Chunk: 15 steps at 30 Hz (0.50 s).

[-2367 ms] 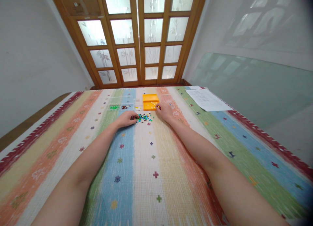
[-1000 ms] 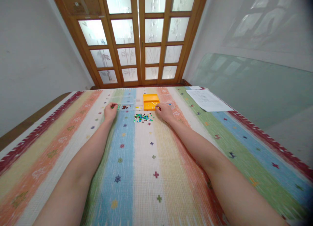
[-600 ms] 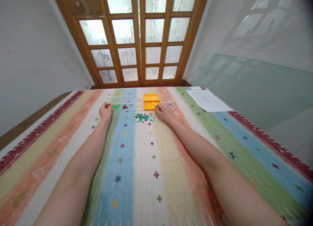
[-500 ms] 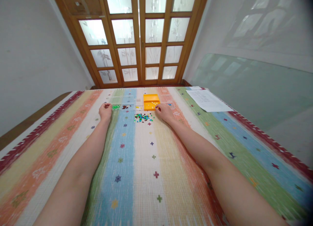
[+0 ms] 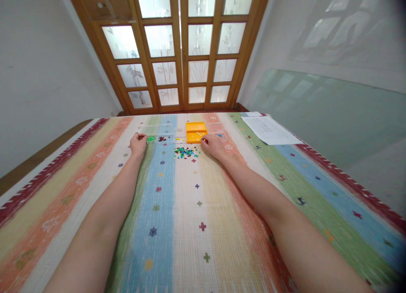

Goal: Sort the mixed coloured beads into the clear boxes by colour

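A small heap of mixed coloured beads [image 5: 186,152] lies on the striped cloth far ahead of me. Behind it stands an orange tray [image 5: 195,132] holding a few pale beads. A clear divided box [image 5: 165,137] to the tray's left holds green beads [image 5: 151,138] and dark red beads [image 5: 162,138]. My left hand [image 5: 138,143] rests curled at the green compartment's left edge; what its fingers pinch is too small to see. My right hand [image 5: 213,144] lies curled beside the tray's front right corner, fingertips together.
A printed sheet of paper [image 5: 268,129] lies at the far right of the cloth. The striped cloth [image 5: 196,208] covers the whole table. Wooden glazed doors [image 5: 184,52] stand behind the table, and a glass panel leans on the right wall.
My left hand went from the bead heap to the green compartment at the left, drew slightly back and now sits at its edge. My right hand has stayed by the orange tray.
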Available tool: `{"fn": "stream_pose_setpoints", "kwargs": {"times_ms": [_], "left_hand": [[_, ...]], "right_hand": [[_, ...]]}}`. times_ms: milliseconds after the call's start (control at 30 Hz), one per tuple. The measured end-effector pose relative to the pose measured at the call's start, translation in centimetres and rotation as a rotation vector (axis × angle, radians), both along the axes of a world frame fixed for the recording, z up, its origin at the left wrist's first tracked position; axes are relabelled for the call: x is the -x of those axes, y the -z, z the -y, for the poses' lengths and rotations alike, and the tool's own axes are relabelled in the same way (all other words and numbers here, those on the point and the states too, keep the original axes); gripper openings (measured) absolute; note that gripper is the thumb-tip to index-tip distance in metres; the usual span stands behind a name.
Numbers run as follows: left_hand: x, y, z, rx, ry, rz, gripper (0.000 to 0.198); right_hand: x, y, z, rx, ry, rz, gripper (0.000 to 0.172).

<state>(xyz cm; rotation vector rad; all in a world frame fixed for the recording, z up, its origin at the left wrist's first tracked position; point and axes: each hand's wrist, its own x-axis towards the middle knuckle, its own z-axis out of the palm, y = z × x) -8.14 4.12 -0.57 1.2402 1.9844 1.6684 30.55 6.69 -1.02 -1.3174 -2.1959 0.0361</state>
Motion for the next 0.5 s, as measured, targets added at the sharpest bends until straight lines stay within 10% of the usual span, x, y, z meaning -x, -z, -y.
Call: {"fn": "stream_pose_setpoints", "kwargs": {"times_ms": [300,500], "left_hand": [[-3.5,-0.1,1.3,0.134,0.809,-0.431,0.023],[-6.6,-1.3,2.8,0.189,0.997,-0.689,0.023]], "right_hand": [[0.0,-0.1,0.1,-0.026,-0.014,0.013,0.023],[-0.1,-0.1,0.0,-0.025,-0.016,0.019,0.024]]}}
